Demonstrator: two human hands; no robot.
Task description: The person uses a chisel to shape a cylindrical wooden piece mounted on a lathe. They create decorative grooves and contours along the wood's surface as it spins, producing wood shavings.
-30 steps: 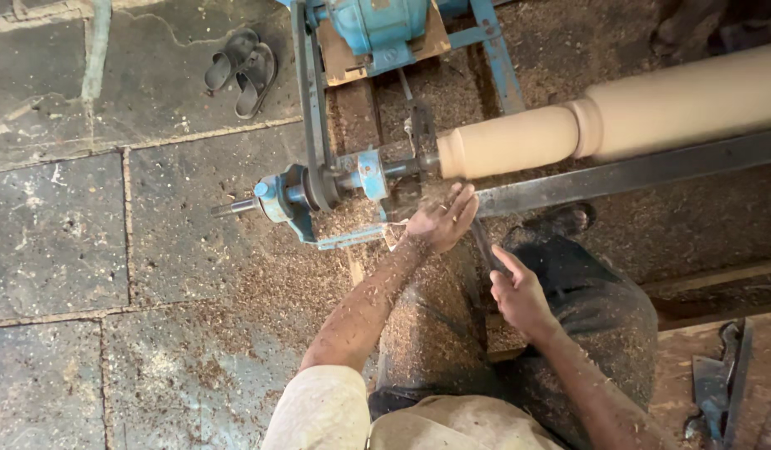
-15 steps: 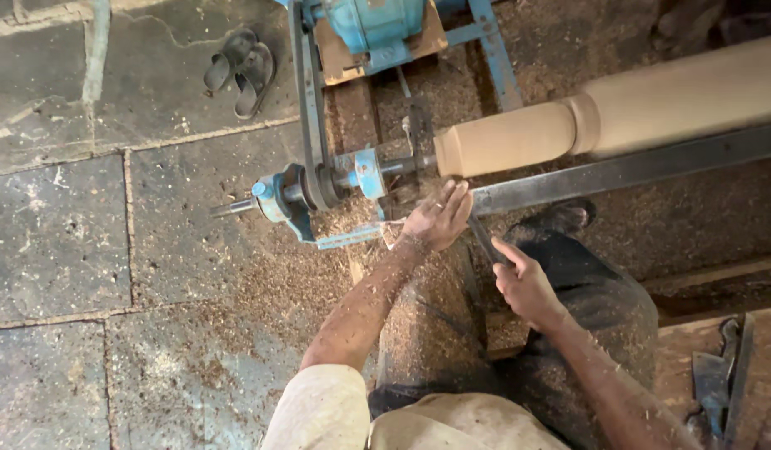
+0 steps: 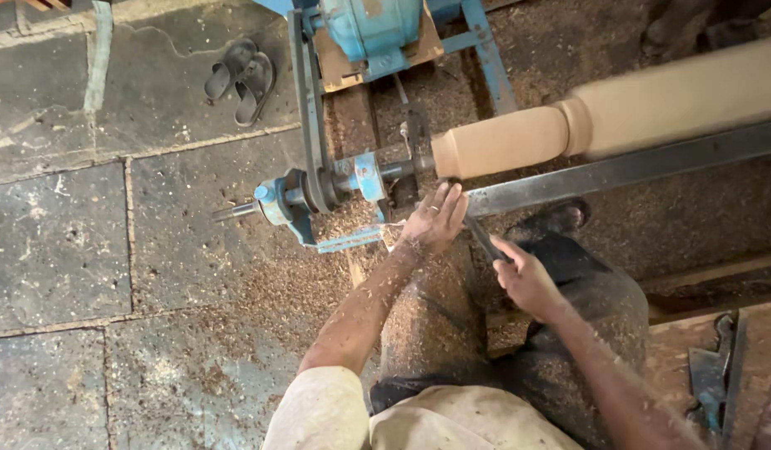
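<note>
While sawdust is coating our trousers, we are closing our right hand (image 3: 527, 279) around the dark metal turning chisel (image 3: 484, 237) and pressing our left hand (image 3: 434, 221) on its blade at the long steel tool rest (image 3: 619, 171), just beneath the pale round wooden spindle (image 3: 502, 142).

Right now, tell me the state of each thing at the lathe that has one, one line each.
wooden workpiece: mounted on the lathe, surface blurred.
turning tool: gripped, tip up at the wood's end.
left hand: resting on the tool near the metal rail.
right hand: closed round the tool's handle.
sandals: lying side by side on the floor.
trousers: coated in sawdust.
</note>
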